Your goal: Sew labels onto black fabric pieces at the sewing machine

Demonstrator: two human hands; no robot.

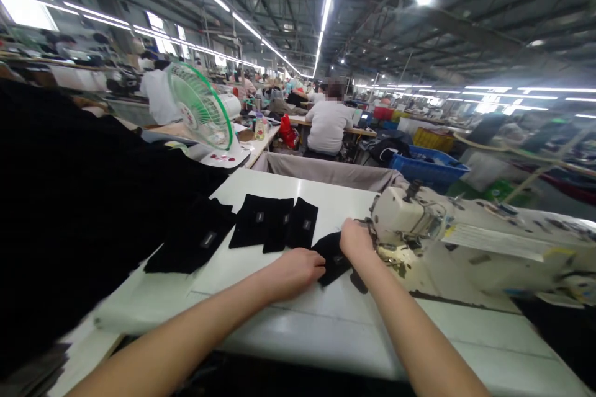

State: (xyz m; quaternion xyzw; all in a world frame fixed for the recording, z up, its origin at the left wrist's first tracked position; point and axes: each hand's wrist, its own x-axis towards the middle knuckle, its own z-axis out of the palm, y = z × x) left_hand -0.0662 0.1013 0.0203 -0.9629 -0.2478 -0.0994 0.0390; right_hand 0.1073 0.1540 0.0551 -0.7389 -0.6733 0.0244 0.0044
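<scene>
A black fabric piece (pixel 331 265) with a small label lies on the white sewing table, its right end close to the sewing machine (pixel 400 217). My left hand (pixel 300 270) has its fingers curled at the left edge of that piece. Over its right part, beside the machine's needle area, is my right hand (pixel 356 239), fingers closed and bent downward; the fingertips are partly hidden. Further left, several black labelled fabric pieces (pixel 251 226) lie side by side, slightly overlapping. Another labelled piece (pixel 190 245) rests near the table's left edge.
A large heap of black fabric (pixel 93 198) rises on the left. Behind the table are a green-rimmed fan (pixel 202 105), a grey cloth-lined bin (pixel 321 170) and a blue crate (pixel 428 167). A person in a white top (pixel 328 127) sits ahead, facing away.
</scene>
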